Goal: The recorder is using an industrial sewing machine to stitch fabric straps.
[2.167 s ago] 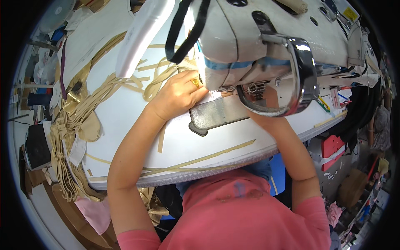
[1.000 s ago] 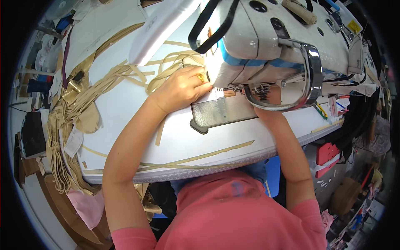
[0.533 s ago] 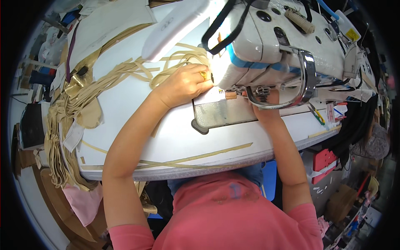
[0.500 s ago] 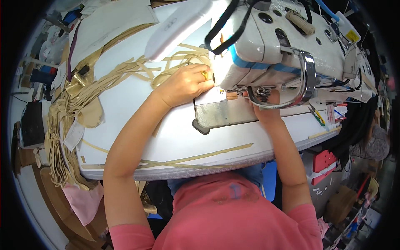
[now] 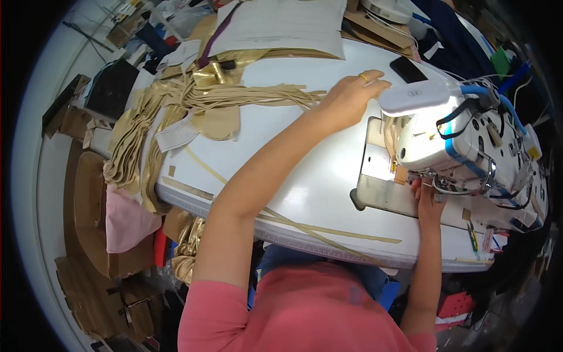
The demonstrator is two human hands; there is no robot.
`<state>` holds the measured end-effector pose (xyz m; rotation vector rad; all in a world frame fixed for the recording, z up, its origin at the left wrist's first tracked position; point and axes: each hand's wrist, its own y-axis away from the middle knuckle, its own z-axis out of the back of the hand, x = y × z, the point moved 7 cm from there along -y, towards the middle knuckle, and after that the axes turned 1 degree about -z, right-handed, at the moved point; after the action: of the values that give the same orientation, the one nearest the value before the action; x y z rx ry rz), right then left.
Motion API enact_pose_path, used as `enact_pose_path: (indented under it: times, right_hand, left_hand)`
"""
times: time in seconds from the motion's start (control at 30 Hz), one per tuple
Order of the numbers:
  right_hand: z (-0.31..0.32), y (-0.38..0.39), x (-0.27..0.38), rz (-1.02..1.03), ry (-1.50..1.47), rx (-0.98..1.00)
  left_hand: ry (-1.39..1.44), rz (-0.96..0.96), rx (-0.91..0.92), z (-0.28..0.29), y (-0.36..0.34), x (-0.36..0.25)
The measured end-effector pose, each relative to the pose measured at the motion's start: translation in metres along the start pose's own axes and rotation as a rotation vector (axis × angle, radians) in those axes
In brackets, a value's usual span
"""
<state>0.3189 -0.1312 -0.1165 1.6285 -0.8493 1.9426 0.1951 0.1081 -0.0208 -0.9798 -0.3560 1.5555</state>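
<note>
My left hand, a gold ring on one finger, is raised left of the white lamp head. Its fingers stretch apart, and I see nothing held. Behind its wrist runs a bundle of long tan strips. My right hand is at the front of the white sewing machine, beside the needle area. Metal guards partly cover its fingers, so what they hold, if anything, is hidden. A small tan-brown piece sits just left of those fingers. Tan material lies behind the needle on the metal plate.
More strips hang over the table's left edge. Loose narrow strips lie along the front edge. Thread snips are at the right, a black phone behind the lamp. White sheets cover the far side.
My view has shifted left, so the machine appears farther right. My left hand has moved off the machine's front, back and away, and its fingers have spread. My right hand stays by the needle area.
</note>
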Motion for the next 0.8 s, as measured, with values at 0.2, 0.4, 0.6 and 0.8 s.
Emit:
enact_pose_path:
  times: [0.2,0.4,0.6,0.8]
  right_hand:
    - [-0.004,-0.002,0.007,0.021,0.065,0.02]
    - [0.004,-0.003,-0.012,0.015,0.138,-0.068]
    - [-0.001,-0.002,-0.004,0.028,0.19,0.032]
    - [0.0,-0.002,-0.007,0.07,0.186,0.022]
  left_hand:
    - [-0.23,0.31,0.234,0.104,0.056,0.092]
    - [-0.337,0.566,0.171,0.208,0.107,0.13]
    - [-0.34,0.536,0.233,0.22,0.126,0.14]
    - [-0.509,0.407,0.278,0.203,0.12,0.142]
